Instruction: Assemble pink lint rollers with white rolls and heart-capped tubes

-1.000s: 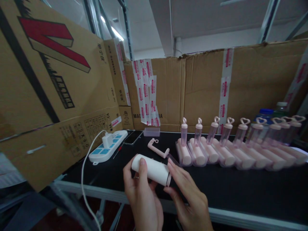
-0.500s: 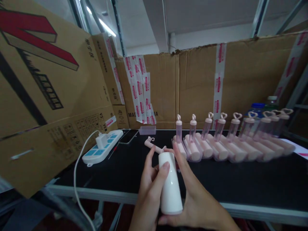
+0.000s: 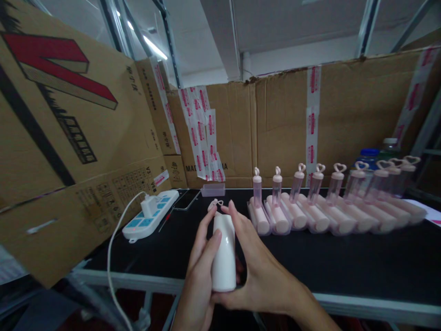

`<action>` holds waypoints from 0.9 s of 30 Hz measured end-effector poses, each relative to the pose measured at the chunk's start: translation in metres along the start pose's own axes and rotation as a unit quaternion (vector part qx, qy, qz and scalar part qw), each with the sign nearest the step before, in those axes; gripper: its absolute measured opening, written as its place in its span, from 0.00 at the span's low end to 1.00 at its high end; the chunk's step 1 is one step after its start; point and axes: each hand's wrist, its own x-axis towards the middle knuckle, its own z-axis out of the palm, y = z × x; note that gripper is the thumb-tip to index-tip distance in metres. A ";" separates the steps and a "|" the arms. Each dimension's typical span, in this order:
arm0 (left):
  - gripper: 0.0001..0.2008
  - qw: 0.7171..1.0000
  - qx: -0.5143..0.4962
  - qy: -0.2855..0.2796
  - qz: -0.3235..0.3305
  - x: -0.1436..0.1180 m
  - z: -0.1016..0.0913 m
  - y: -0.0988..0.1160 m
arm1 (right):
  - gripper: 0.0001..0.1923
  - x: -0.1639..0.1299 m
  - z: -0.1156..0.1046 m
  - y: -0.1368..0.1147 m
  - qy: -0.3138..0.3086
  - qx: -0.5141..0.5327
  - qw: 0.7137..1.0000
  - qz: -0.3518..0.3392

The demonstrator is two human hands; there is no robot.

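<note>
Both my hands are closed around a glossy white tapered cylinder (image 3: 223, 257), held nearly upright over the table's front part. My left hand (image 3: 200, 271) wraps its left side, thumb lying across the front. On the other side, my right hand (image 3: 258, 271) has its thumb under the base and its fingers reaching up to the top end. Just beyond the fingertips shows a small pale pink piece with a loop (image 3: 216, 203); its lower part is hidden behind the hands and the cylinder, and I cannot tell whether it touches them.
To the right stands a row of several pink cylinders (image 3: 279, 220) in clear cases, with heart-looped tubes upright behind them. A power strip (image 3: 151, 216) with a plugged-in charger, a phone (image 3: 187, 200) and a small lilac box (image 3: 213, 189) lie left. Cardboard (image 3: 275, 119) walls the back.
Both hands have shifted left with the white cylinder, which now stands straighter. The pink looped piece is now largely covered by the fingers. The view has tilted slightly.
</note>
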 end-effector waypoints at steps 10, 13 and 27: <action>0.27 0.993 -0.043 0.063 0.095 0.035 -0.043 -0.002 | 0.70 0.035 0.021 -0.003 -0.088 -0.030 0.995 -0.024; 0.25 0.985 -0.086 0.111 0.101 0.048 -0.067 0.002 | 0.56 0.055 0.025 0.003 -0.100 -0.061 0.993 0.000; 0.17 0.950 -0.198 0.205 0.124 0.043 -0.074 0.003 | 0.08 0.115 0.070 0.064 -0.072 -0.238 0.927 0.282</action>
